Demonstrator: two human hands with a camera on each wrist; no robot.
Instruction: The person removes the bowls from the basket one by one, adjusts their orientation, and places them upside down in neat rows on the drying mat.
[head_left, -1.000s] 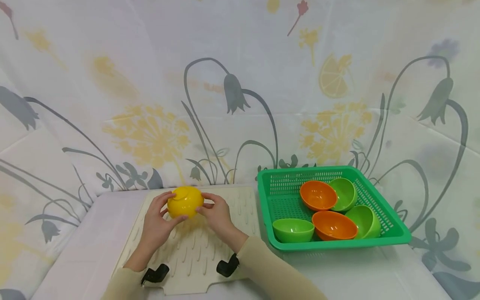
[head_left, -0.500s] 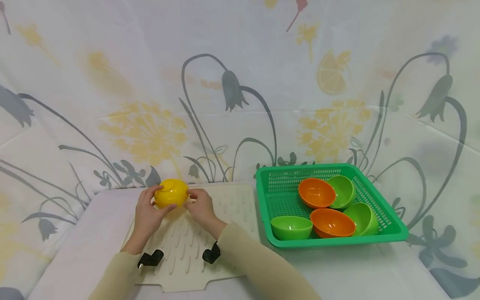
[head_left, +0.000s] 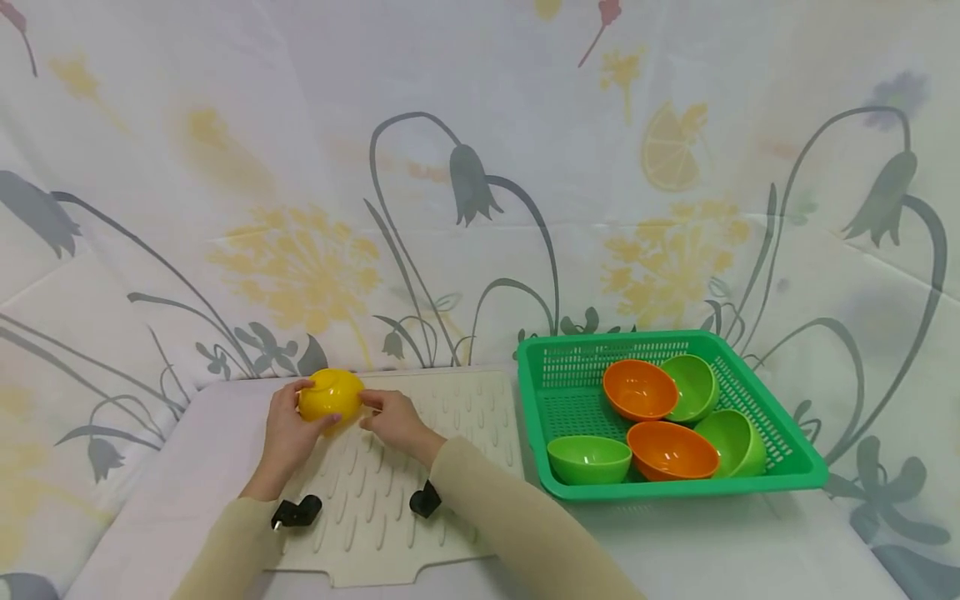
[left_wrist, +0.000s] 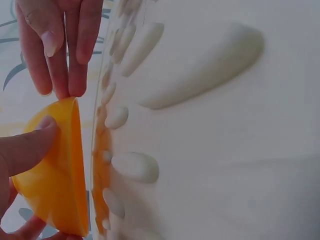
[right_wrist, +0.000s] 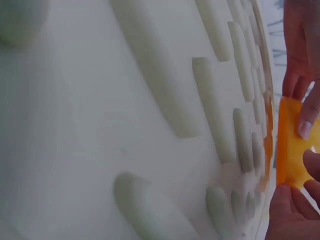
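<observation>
A yellow bowl (head_left: 332, 398) is held upside down over the far left part of a cream ridged board (head_left: 390, 517). My left hand (head_left: 288, 432) grips its left side, the thumb across its outer wall in the left wrist view. My right hand (head_left: 397, 419) is at the bowl's right side, its fairly straight fingers (left_wrist: 75, 85) touching the edge. In both wrist views the rim faces the board closely; whether it touches cannot be made out.
Right of the board stands a green plastic basket (head_left: 531, 417) holding orange bowls (head_left: 671, 450) and light green bowls (head_left: 588, 458). A printed flower cloth (head_left: 480, 250) hangs behind the table. Black wrist cameras (head_left: 298, 511) sit at both wrists.
Both hands and the yellow bowl have moved left over the board. My right hand has loosened from holding the bowl's side to touching it with its fingertips. The basket stays put.
</observation>
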